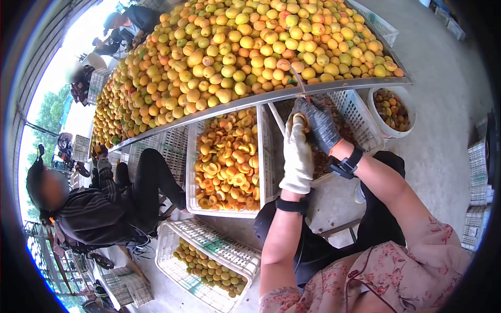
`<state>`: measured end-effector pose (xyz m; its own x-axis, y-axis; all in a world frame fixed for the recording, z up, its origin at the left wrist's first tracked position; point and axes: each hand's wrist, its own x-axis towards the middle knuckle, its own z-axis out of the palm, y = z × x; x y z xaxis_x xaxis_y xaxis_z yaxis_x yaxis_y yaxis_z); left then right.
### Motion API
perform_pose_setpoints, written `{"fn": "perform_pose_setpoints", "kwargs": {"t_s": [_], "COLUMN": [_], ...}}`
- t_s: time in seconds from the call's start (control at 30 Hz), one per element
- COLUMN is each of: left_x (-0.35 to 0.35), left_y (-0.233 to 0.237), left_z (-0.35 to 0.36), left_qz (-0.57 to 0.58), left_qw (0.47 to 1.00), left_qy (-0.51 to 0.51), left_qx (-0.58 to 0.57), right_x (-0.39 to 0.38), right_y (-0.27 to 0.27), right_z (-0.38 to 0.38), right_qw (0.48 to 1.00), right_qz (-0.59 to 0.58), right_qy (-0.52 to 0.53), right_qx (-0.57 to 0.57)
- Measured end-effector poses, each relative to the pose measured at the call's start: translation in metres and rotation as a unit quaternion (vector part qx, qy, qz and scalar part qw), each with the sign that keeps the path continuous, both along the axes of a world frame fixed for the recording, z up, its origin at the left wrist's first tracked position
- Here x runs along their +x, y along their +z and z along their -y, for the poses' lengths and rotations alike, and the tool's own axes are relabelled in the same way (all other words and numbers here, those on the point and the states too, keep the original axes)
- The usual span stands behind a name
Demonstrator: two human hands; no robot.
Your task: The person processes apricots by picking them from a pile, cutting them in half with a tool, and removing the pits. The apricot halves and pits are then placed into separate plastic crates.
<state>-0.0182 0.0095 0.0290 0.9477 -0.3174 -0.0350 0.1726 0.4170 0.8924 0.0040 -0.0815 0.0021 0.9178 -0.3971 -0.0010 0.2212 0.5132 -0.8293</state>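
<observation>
Floral sleeve [402, 271], white-gloved left hand [297, 156], grey-gloved right hand [319, 125], apricot crate [224, 212]

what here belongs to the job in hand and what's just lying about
In use: left hand in white fabric glove, right hand in dark grey glove, white mesh crate under them, white plastic crate of halved apricots, metal table heaped with whole apricots.
Lying about: round white bucket of fruit, white floor crate of whole apricots.
</observation>
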Motion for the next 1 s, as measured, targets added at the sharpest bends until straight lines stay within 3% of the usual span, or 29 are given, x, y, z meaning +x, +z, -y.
{"fn": "perform_pose_setpoints", "kwargs": {"t_s": [0.03, 0.07, 0.1, 0.17, 0.2, 0.23, 0.27, 0.3, 0.33, 0.4, 0.43, 0.53, 0.67, 0.8, 1.0], "left_x": [-0.007, -0.009, -0.013, -0.012, -0.012, -0.009, -0.002, 0.002, 0.005, 0.014, 0.009, 0.0, -0.006, -0.01, -0.014], "left_y": [-0.004, -0.002, 0.008, 0.014, 0.012, 0.011, 0.004, 0.012, 0.02, 0.013, 0.012, 0.017, 0.009, 0.018, 0.023], "left_z": [0.008, 0.011, 0.009, 0.01, 0.014, 0.013, 0.009, 0.001, -0.007, -0.011, -0.01, 0.0, 0.009, 0.016, 0.023], "left_qz": [-0.023, 0.055, 0.03, 0.001, -0.006, -0.005, 0.074, 0.02, -0.035, -0.112, -0.094, -0.153, -0.114, -0.157, -0.149], "left_qw": [0.997, 0.989, 0.989, 0.989, 0.989, 0.987, 0.968, 0.988, 0.993, 0.986, 0.991, 0.982, 0.978, 0.974, 0.979], "left_qy": [0.067, 0.103, 0.101, 0.119, 0.138, 0.151, 0.212, 0.154, 0.093, 0.072, 0.08, 0.018, -0.077, -0.047, -0.014], "left_qx": [0.027, 0.086, 0.108, 0.089, 0.048, 0.047, 0.115, 0.028, -0.059, -0.099, -0.059, -0.108, -0.156, -0.157, -0.136], "right_x": [0.001, 0.0, -0.003, -0.006, -0.003, 0.002, 0.007, 0.006, -0.006, -0.013, -0.014, -0.019, -0.018, -0.023, -0.022], "right_y": [-0.012, -0.003, 0.007, 0.023, 0.019, 0.013, 0.01, 0.032, 0.056, 0.072, 0.076, 0.087, 0.088, 0.1, 0.095], "right_z": [0.003, -0.001, -0.001, 0.0, 0.002, 0.004, 0.007, 0.005, 0.016, 0.03, 0.035, 0.036, 0.031, 0.029, 0.023], "right_qw": [0.998, 0.993, 0.993, 0.894, 0.892, 0.91, 0.922, 0.974, 0.999, 0.984, 0.972, 0.972, 0.989, 0.993, 0.992], "right_qz": [-0.008, -0.015, -0.013, -0.104, -0.107, -0.04, 0.029, 0.046, -0.023, 0.053, 0.065, 0.09, 0.058, 0.044, 0.061], "right_qy": [-0.017, -0.034, -0.039, -0.14, -0.145, -0.161, -0.177, -0.143, -0.022, 0.075, 0.103, 0.103, 0.033, -0.017, -0.01], "right_qx": [-0.057, -0.113, -0.113, -0.413, -0.414, -0.379, -0.344, -0.169, 0.013, 0.156, 0.2, 0.189, 0.131, 0.105, 0.111]}}
